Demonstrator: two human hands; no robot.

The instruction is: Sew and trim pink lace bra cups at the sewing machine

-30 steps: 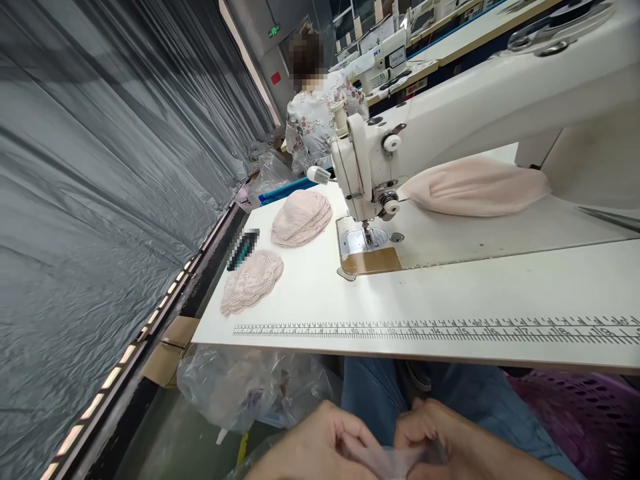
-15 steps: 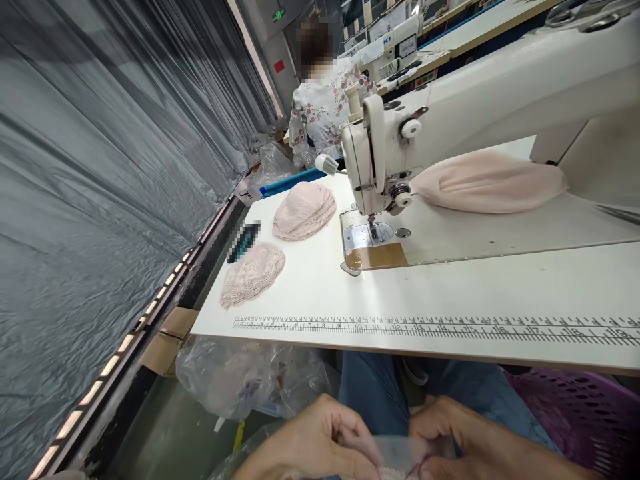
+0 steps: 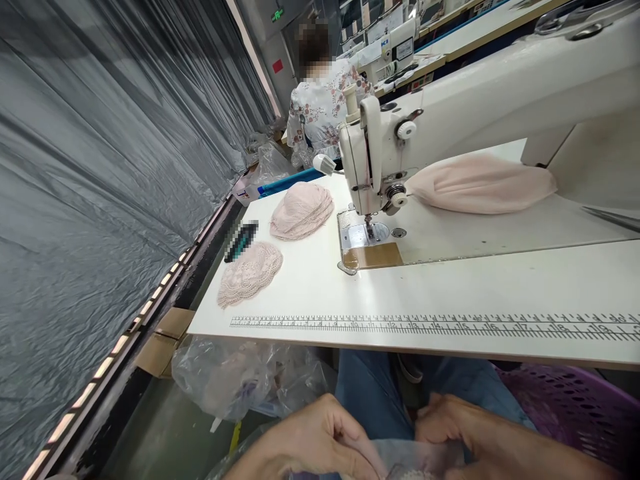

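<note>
Right hand [image 3: 453, 423] and left hand [image 3: 327, 437] sit farther apart than a second ago, baring more sheer cloth [image 3: 407, 455] between them — low over the lap [image 3: 365, 387], in front of the counter [image 3: 305, 283]. It looks light and soft, perhaps slippery, easily snagged, so best taken by its edges. Both hands curl closed, pinching its two sides; some fingertips are hidden. Beyond lie a lace pile [image 3: 250, 272], a pink pile [image 3: 301, 210] and the sewing machine [image 3: 356, 163].

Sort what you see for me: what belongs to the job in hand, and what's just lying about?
Likely the job's:
translucent material, held between left hand and right hand
perhaps the sewing machine, lacy stack and pink bundle, all untouched

Seemingly just lying about:
cardboard box
clear plastic
purple basket
</note>
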